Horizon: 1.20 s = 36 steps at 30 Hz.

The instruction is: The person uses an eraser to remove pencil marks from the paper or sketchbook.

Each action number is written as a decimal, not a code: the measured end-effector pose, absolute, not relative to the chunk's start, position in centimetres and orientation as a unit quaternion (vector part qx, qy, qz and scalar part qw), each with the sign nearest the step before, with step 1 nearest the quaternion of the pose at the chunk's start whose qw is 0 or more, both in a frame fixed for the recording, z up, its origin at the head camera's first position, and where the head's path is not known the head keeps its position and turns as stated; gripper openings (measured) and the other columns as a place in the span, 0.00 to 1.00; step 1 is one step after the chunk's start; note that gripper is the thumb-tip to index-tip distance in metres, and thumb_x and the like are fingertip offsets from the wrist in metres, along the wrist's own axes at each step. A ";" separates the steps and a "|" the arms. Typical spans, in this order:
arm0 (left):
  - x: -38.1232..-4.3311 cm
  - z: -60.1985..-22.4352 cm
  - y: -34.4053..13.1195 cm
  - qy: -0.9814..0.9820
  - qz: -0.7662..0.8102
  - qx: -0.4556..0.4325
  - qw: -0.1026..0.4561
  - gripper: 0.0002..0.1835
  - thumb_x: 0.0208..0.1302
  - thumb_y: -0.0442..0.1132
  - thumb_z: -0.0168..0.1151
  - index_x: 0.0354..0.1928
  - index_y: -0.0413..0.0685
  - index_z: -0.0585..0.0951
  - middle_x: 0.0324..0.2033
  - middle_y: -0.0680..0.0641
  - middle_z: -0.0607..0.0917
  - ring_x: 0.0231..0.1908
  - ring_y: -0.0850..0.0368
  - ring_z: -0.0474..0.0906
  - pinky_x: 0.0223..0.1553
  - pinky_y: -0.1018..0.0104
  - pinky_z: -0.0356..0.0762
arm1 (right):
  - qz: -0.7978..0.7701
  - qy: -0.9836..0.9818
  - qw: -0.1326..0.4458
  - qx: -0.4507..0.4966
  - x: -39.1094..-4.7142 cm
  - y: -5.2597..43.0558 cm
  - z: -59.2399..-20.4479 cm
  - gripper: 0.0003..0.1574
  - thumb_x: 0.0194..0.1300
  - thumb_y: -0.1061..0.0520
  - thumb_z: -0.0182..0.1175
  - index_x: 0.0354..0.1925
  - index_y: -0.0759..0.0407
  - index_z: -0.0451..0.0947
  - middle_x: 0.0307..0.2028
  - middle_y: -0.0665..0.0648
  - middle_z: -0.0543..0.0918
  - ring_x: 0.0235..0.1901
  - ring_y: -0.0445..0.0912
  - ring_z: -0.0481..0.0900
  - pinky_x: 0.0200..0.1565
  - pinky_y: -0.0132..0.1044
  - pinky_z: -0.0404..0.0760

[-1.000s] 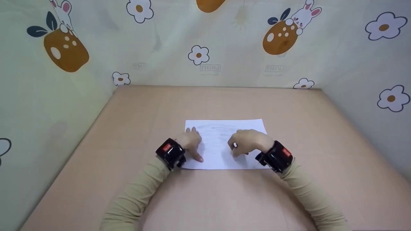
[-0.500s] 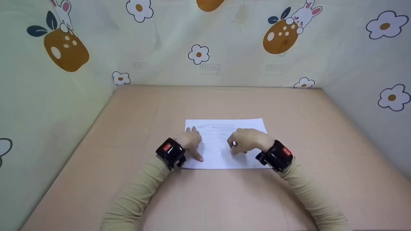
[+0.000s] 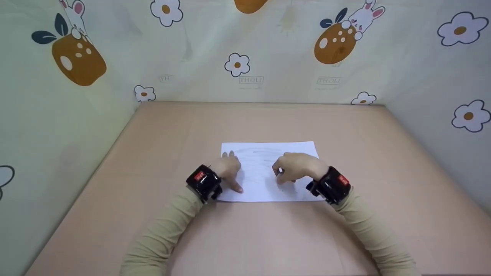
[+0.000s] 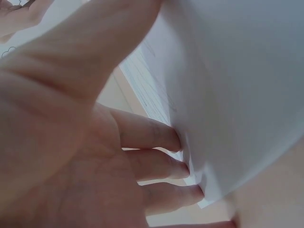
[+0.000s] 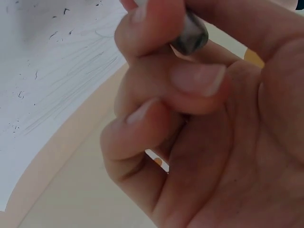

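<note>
Barely anything's moved: just the right hand [image 3: 295, 168], nudged a hair up the sheet. Tan desk [image 3: 245, 237], then a white rectangular paper sheet [image 3: 255, 189] mid-desk, long axis left-to-right. Left hand [image 3: 227, 168] rests on its left edge, fingers spread, gripping nothing. Right fingers curl round a small whitish object, rounded grey-smudged end [image 5: 192, 35] toward the palm, the rest hidden. Only the right wrist view clearly shows dark specks [image 5: 66, 11] on the paper.
</note>
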<state>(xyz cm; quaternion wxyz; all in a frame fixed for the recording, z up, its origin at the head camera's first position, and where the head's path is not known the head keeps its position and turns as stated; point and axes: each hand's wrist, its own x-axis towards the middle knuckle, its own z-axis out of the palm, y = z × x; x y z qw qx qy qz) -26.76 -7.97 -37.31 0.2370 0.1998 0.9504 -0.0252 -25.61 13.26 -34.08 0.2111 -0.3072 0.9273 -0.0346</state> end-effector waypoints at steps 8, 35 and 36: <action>-26.8 -37.4 -8.0 0.951 -0.031 0.199 0.236 0.59 0.48 0.61 0.69 0.69 0.26 0.53 0.71 0.27 0.48 0.71 0.29 0.42 0.74 0.43 0.41 | -0.035 0.925 0.215 -0.309 -25.6 13.2 -34.2 0.03 0.55 0.56 0.63 0.27 0.53 0.79 0.10 0.45 0.71 0.15 0.38 0.69 0.24 0.27 0.66; -26.8 -37.4 -8.0 0.952 -0.027 0.179 0.245 0.62 0.47 0.62 0.69 0.70 0.27 0.48 0.71 0.27 0.43 0.72 0.31 0.40 0.74 0.44 0.42 | 0.009 0.916 0.278 -0.289 -25.6 13.0 -34.7 0.08 0.53 0.52 0.64 0.23 0.54 0.78 0.08 0.47 0.71 0.19 0.38 0.71 0.25 0.27 0.64; -26.7 -37.4 -8.0 0.953 -0.027 0.179 0.245 0.62 0.47 0.62 0.69 0.70 0.26 0.48 0.71 0.27 0.43 0.72 0.31 0.40 0.74 0.44 0.42 | 0.022 0.925 0.273 -0.265 -25.7 13.3 -34.7 0.09 0.52 0.52 0.65 0.22 0.54 0.78 0.08 0.47 0.72 0.20 0.39 0.71 0.24 0.28 0.64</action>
